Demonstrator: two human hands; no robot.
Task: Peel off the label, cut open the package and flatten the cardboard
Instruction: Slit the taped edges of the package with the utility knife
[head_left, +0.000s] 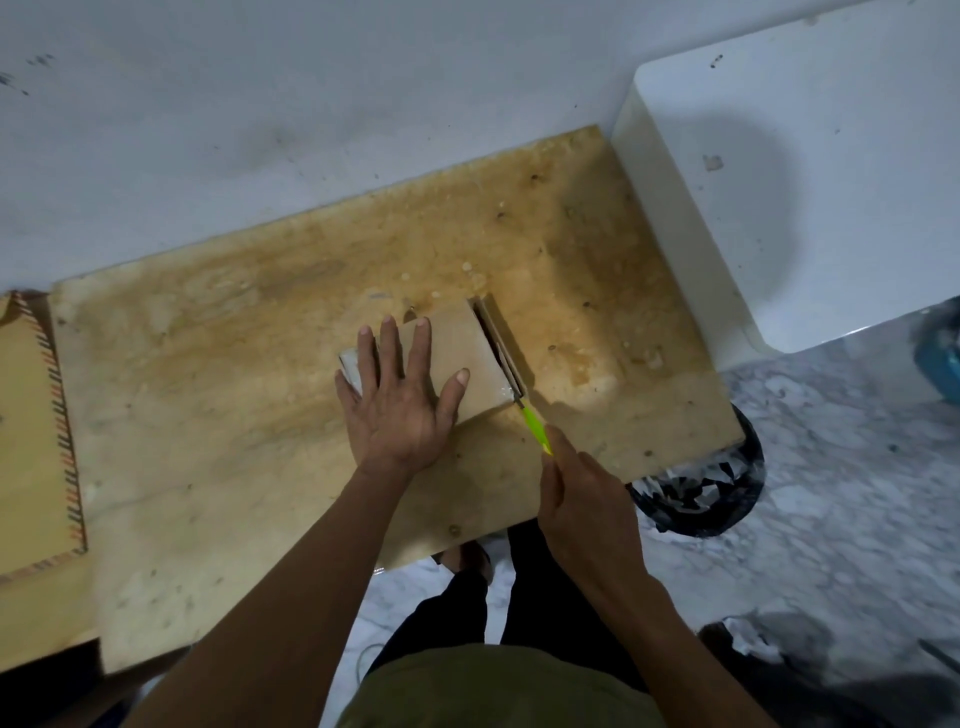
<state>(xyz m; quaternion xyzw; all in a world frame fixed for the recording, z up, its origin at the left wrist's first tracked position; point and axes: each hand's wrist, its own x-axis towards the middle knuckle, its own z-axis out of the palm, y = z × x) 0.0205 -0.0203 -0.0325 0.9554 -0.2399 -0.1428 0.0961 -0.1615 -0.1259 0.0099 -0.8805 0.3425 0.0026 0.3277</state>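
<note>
Your left hand (397, 400) lies flat on top of the cardboard package (457, 358), fingers spread and palm pressing down, gripping nothing. The package sits on the stained wooden worktop (260, 364), toward its right end and about midway between the back and front edges. Its right end is cut open, with a flap (501, 340) standing away from the body; what is inside cannot be seen. A whitish patch (349, 364) shows at the package's left end, beside your little finger.

Your right hand (582, 499) is closed around the green handle of a cutter (535, 426), whose tip touches the package's near right corner. Your hands are apart.

On the floor past the worktop's right front corner stands a bin (696, 499) lined with a black bag; its contents cannot be made out. A white cabinet (779, 182) stands against the worktop's right edge.
</note>
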